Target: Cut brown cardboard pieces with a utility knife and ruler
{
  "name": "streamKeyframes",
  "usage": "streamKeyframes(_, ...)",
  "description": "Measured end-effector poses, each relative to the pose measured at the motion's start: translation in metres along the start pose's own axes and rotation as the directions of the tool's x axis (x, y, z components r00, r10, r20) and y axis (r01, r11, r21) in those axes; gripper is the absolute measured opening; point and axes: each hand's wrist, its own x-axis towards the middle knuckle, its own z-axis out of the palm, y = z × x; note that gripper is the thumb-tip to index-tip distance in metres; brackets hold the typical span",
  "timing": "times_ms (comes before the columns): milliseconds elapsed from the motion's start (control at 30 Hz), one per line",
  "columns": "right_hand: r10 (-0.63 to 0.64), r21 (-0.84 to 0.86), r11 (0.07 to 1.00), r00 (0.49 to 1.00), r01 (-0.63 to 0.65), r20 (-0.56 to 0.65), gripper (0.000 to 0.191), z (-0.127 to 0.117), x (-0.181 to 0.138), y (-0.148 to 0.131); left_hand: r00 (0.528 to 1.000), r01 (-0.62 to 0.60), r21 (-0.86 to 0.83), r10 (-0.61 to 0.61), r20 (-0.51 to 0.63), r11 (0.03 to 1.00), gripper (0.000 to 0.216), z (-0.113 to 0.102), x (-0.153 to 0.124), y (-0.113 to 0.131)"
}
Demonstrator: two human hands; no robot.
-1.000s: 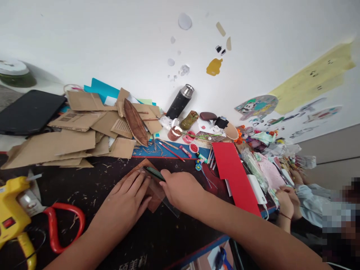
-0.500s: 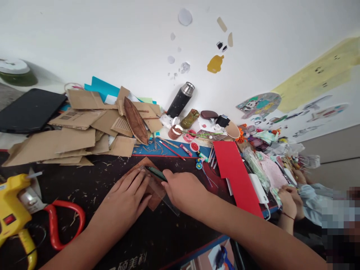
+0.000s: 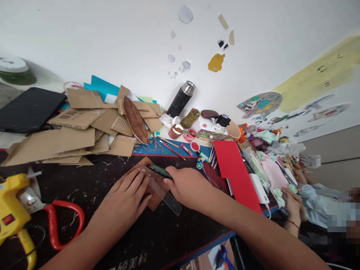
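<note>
My left hand point(image 3: 126, 198) lies flat, fingers stretched out, on a clear ruler point(image 3: 171, 203) and a brown sheet point(image 3: 152, 200). The ruler runs slantwise across the sheet, and its near end sticks out over the dark table. In my right hand point(image 3: 187, 187) is a dark green craft knife point(image 3: 159, 171), gripped with the fingers closed round it. Its front end points left along the ruler, close to my left fingertips. Whether the blade touches the sheet cannot be made out.
Cardboard pieces point(image 3: 74, 140) are heaped at the back left, with a brown boat-shaped piece point(image 3: 135, 120) on them. A yellow glue gun point(image 3: 14, 202) and red-handled scissors point(image 3: 81, 217) lie left. Red card point(image 3: 239, 176) lies right, near another person's hands point(image 3: 294, 206).
My right hand and the knife have shifted slightly right, showing more of the knife and the ruler's near end. My left hand stays put. The other person's hands have moved a little.
</note>
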Motion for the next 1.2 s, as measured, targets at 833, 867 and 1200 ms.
streamKeyframes(833,-0.007,0.006,1.0,1.0,0.007,-0.009,0.029,0.012,0.006,-0.002,1.0,0.01,-0.002,-0.01,-0.011,1.0,0.056,0.0,-0.001,0.001)
streamKeyframes(867,-0.007,0.004,1.0,1.0,0.007,-0.007,0.029,0.011,0.006,-0.003,1.0,-0.002,0.014,0.002,-0.019,1.0,0.056,-0.001,0.0,0.001)
streamKeyframes(1200,-0.011,-0.03,1.0,1.0,0.011,0.003,0.027,0.007,0.007,-0.006,1.0,0.016,-0.017,-0.016,0.008,1.0,0.053,-0.001,-0.001,0.001)
